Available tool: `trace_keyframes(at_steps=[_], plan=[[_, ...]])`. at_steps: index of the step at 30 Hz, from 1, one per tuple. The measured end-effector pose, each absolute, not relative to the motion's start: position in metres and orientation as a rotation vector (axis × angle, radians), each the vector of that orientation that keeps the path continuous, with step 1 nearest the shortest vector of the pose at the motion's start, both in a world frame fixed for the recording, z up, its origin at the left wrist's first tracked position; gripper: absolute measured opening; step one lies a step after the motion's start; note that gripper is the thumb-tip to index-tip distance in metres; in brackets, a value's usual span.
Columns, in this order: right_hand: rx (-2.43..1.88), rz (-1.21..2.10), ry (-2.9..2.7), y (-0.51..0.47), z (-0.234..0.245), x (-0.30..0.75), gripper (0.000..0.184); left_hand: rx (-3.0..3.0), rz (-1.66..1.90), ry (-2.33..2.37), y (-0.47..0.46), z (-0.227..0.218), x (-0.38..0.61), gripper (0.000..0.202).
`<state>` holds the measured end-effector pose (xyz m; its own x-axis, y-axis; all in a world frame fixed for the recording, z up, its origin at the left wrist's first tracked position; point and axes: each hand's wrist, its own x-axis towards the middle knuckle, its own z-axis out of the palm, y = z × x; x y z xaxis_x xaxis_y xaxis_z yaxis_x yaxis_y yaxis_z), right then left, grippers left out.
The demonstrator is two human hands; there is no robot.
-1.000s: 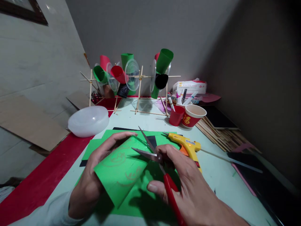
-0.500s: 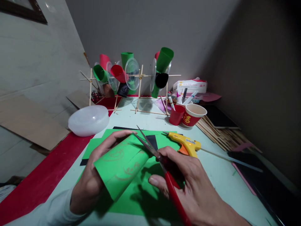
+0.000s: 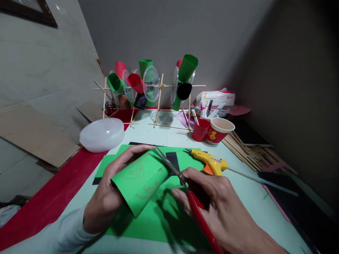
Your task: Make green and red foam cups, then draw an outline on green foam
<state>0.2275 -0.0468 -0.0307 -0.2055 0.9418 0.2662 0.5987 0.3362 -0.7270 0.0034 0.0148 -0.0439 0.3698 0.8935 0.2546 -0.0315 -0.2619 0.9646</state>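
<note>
A green paper tube (image 3: 141,180) with faint drawn patterns lies tilted in my left hand (image 3: 104,197), whose fingers curl round its far side. My right hand (image 3: 212,201) grips the red handles of a pair of scissors (image 3: 200,218). The scissor blades point up and left, nearly together, along the tube's far end. Whether they touch the paper I cannot tell. Beneath both hands lie green paper sheets (image 3: 148,229) on the table, with a black paper strip (image 3: 172,160) on top.
A yellow glue gun (image 3: 212,161) lies right of the scissors. Behind it stand a red cup (image 3: 200,129) and a paper cup (image 3: 219,130). Stick frames with coloured paper tubes (image 3: 187,68) stand at the back. Plastic lids (image 3: 102,134) sit left, wooden sticks (image 3: 246,155) right.
The scissor blades have come closer together at the tube's far end. The tube has turned slightly in my left hand. The whole view has shifted a little.
</note>
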Motion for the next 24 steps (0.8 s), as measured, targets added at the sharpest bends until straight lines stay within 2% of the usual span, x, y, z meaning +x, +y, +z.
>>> trace_keyframes(at_steps=[9,24], plan=[[-1.355,0.636,-1.93,-0.047,-0.03,0.229,0.026,1.574,1.1,0.911,0.013,-0.025,0.006,0.041],[-1.451,0.622,-1.949,-0.044,-0.032,0.229,0.032,1.584,1.096,0.963,0.015,-0.021,0.011,0.035]])
